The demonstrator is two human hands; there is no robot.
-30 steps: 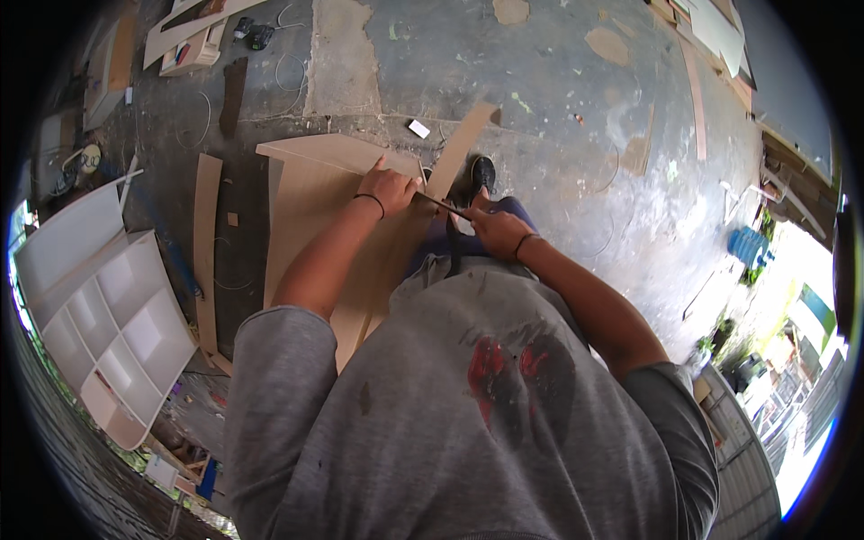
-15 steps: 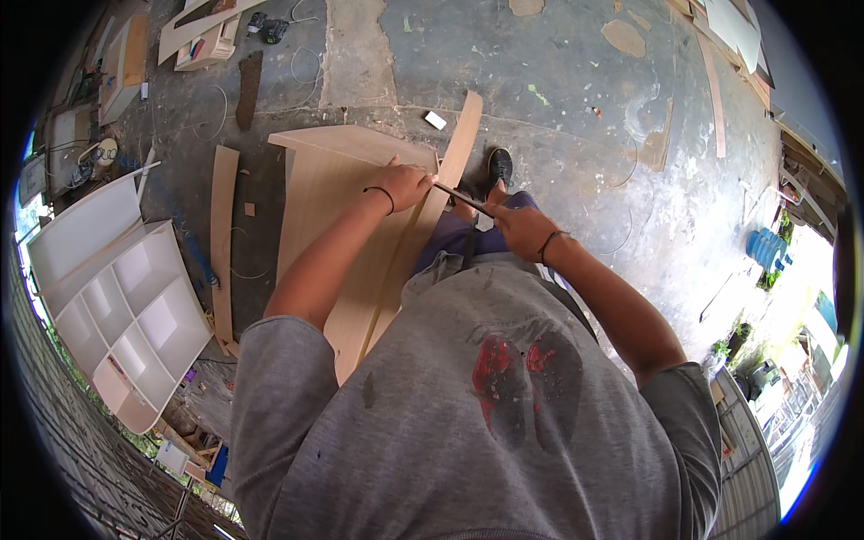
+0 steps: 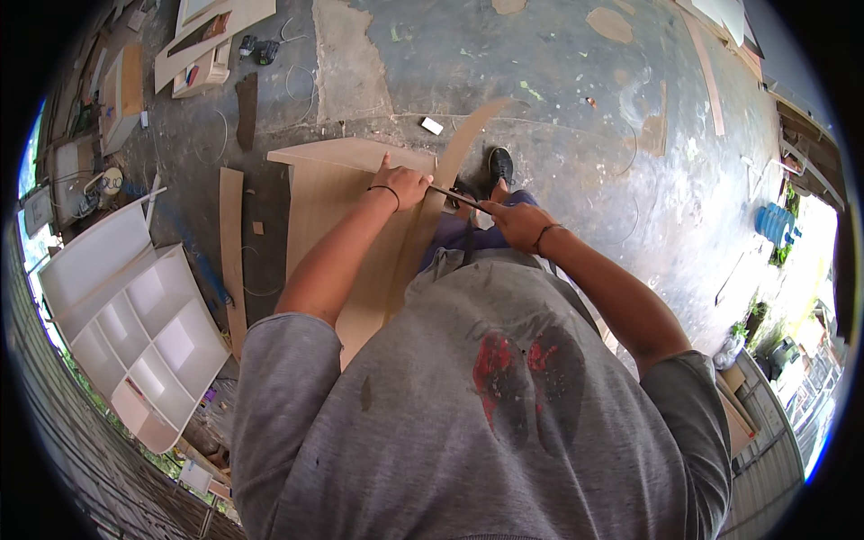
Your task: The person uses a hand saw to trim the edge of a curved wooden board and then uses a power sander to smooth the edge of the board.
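A long, thin dark tool that looks like a file (image 3: 459, 198) spans the gap between my two hands. My right hand (image 3: 522, 225) is closed around its near end, at the right. My left hand (image 3: 409, 187) is closed at its far tip, one finger raised, over the edge of a pale wood-faced box or panel (image 3: 328, 216). Beneath the tool, a thin pale wood strip (image 3: 468, 139) runs along the panel's right edge. Its far end sticks out past the panel and is blurred. My fingers hide the tool's tip.
A white compartment shelf (image 3: 148, 337) lies at the left, near a long wood strip (image 3: 232, 261). On the floor are a small white block (image 3: 432, 126), a cordless drill (image 3: 260, 49) and a brown offcut (image 3: 247, 112). My shoe (image 3: 500, 166) stands right of the strip.
Both hands and the tool have shifted slightly, the left hand a little left and down. The strip's far end now bends to the right and blurs. The whole view has turned slightly.
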